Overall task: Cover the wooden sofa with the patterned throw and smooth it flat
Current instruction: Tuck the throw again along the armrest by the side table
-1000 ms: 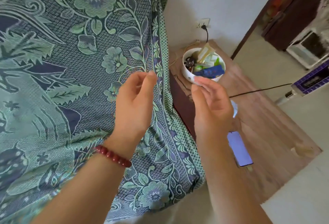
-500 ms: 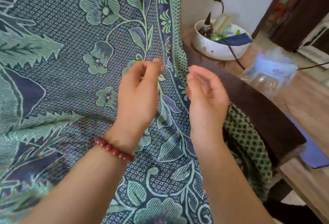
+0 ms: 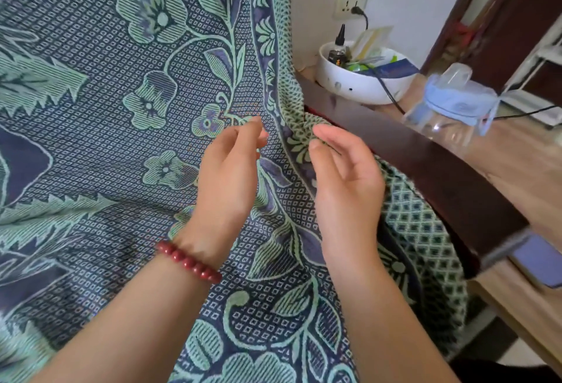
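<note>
The green and navy floral throw point(image 3: 121, 109) lies over the sofa seat and back and fills most of the view. Its checked border bunches against the dark wooden armrest point(image 3: 425, 169) on the right and hangs down beside it. My left hand point(image 3: 231, 169), with a red bead bracelet on the wrist, hovers just above the throw, thumb and fingertips pinched together with nothing visible between them. My right hand point(image 3: 343, 176) is beside it, palm turned inward and fingers loosely apart, fingertips close to the bunched fabric at the armrest.
A wooden side table point(image 3: 523, 163) stands right of the armrest. On it are a white bowl point(image 3: 359, 84) of small items, a clear plastic container with a blue lid point(image 3: 450, 109) and a phone point(image 3: 541, 264). A cable runs from the wall socket point(image 3: 349, 5).
The view has moved in closer and lower toward the armrest. Both hands have drifted toward the throw's bunched right border, and the right hand's fingers have spread a little.
</note>
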### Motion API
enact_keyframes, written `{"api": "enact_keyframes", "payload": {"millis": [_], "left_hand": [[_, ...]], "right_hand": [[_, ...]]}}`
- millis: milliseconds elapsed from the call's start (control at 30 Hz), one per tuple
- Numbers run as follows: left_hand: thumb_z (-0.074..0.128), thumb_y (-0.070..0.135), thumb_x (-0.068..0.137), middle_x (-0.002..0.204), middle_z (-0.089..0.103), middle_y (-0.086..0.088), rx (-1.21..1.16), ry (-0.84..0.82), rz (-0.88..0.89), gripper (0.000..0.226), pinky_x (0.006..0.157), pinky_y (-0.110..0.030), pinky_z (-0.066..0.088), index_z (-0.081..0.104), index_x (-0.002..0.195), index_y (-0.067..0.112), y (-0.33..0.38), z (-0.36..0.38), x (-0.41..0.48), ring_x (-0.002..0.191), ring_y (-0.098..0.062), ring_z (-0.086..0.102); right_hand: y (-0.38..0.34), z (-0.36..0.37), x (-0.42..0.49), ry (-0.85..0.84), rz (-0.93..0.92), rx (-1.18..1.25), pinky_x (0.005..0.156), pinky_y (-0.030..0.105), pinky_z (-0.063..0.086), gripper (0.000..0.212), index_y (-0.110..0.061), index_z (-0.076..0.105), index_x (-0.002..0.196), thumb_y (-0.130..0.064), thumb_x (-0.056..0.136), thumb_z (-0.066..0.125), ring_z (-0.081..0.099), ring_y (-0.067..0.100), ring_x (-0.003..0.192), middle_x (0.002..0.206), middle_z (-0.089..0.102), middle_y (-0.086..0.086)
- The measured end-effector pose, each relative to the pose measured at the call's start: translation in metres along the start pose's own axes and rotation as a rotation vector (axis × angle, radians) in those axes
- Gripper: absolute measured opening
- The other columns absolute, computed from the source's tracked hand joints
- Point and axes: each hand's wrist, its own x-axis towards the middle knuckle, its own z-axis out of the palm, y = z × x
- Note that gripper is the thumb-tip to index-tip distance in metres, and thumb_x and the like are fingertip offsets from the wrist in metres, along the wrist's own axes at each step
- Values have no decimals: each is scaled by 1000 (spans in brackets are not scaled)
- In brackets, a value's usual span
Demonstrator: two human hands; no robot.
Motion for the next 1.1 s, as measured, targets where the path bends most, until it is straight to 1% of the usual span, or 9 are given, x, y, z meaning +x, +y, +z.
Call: {"api": "enact_keyframes", "payload": {"millis": [267, 367, 433, 500, 600, 733, 800, 933, 1100], "left_hand": [[46, 43, 92, 88, 67, 11, 19, 35, -27, 31, 65, -29, 37, 63, 78, 22, -17, -10, 0, 90, -12, 62], [46, 44, 92, 89, 67, 8, 29, 18, -34, 30, 63, -29, 37, 63, 80, 22, -20, -14, -4, 86, -15, 61], [47, 43, 92, 89, 68, 4, 35, 6, -25, 30, 64, -30, 37, 63, 81, 21, -22, -14, -2, 86, -19, 61], [48, 42, 92, 90, 68, 4, 24, -3, -12, 29, 65, -31, 37, 64, 79, 21, -24, -12, 0, 90, -20, 62], [47, 43, 92, 93, 69, 5, 22, -46, -10, 30, 69, -28, 38, 64, 81, 21, -28, -9, 0, 93, -19, 63], [47, 42, 93, 93, 68, 9, 23, -80, -14, 30, 73, -26, 40, 64, 82, 21, -29, -6, 0, 96, -14, 62], [47, 41, 93, 91, 68, 10, 18, -75, -17, 29, 73, -26, 40, 64, 81, 20, -29, -5, 2, 94, -12, 62], [47, 40, 93, 90, 68, 9, 17, -64, -6, 29, 71, -26, 40, 64, 83, 19, -33, -2, 5, 90, -13, 62], [50, 41, 92, 90, 66, -3, 45, -59, 5, 34, 69, -24, 38, 65, 91, 10, -40, 2, 3, 84, -20, 59]], "right_hand": [[0, -14, -18, 12, -171, -356, 97, 26, 47, 14, -23, 65, 97, -16, 87, 59, 60, -1, 101, 103, 66, -10], [-1, -20, -17, 42, -298, -914, 99, 26, 38, 33, -13, 61, 117, -24, 87, 53, 55, 14, 113, 120, 61, 2], [-2, -19, -16, -62, -136, -1283, 104, 31, 33, 51, -8, 45, 136, -32, 91, 51, 46, 22, 126, 138, 49, 7], [0, -15, -15, -137, 7, -1428, 103, 37, 35, 60, -8, 36, 141, -39, 91, 49, 45, 27, 125, 139, 47, 9], [4, -13, -9, -199, 117, -1432, 96, 38, 40, 63, -9, 39, 135, -46, 87, 56, 51, 29, 119, 129, 54, 8], [5, -17, 5, -290, 271, -1411, 71, 31, 40, 56, -13, 51, 108, -53, 75, 71, 60, 27, 103, 102, 61, 2], [5, -16, 10, -318, 293, -1418, 68, 29, 40, 54, -15, 53, 98, -53, 68, 78, 60, 27, 100, 96, 59, 0], [13, -15, 15, -378, 308, -1439, 82, 33, 48, 72, -18, 55, 114, -54, 59, 83, 58, 25, 111, 116, 62, 0], [22, -15, 14, -530, 347, -1482, 105, 37, 38, 107, -20, 30, 146, -49, 59, 86, 39, 25, 134, 146, 40, 3]]}}
